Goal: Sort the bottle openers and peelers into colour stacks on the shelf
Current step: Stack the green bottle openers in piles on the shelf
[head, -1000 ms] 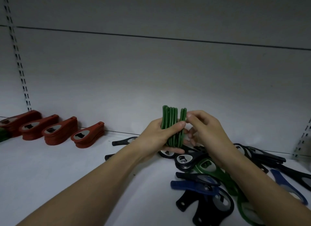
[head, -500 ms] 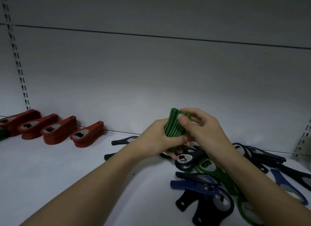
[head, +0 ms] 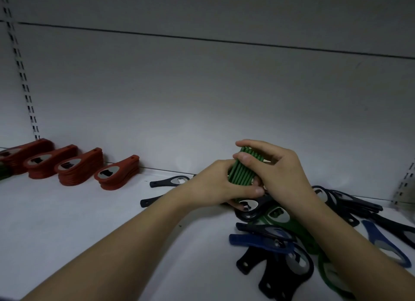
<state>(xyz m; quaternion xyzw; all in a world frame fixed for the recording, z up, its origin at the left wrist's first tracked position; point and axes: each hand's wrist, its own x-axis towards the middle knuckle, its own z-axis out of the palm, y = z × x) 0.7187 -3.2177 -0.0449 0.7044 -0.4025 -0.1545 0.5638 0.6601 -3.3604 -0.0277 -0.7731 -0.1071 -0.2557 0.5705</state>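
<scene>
Gripping a green opener bundle [head: 243, 169], both hands [head: 251, 179] hover over the white shelf [head: 78, 222] before its grey back panel [head: 202, 98].

one head-worn view looks forward and down, close over the white shelf [head: 67, 222] toward its back panel [head: 202, 98].

Matt green plastic openers [head: 243, 171], red stacks [head: 118, 177] with shiny metal inserts, smooth matt white shelf [head: 67, 222].

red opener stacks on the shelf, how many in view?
4, in a row at back left: flat red plastic stacks at and, the last cut by the frame edge; more may lie beyond.
</scene>
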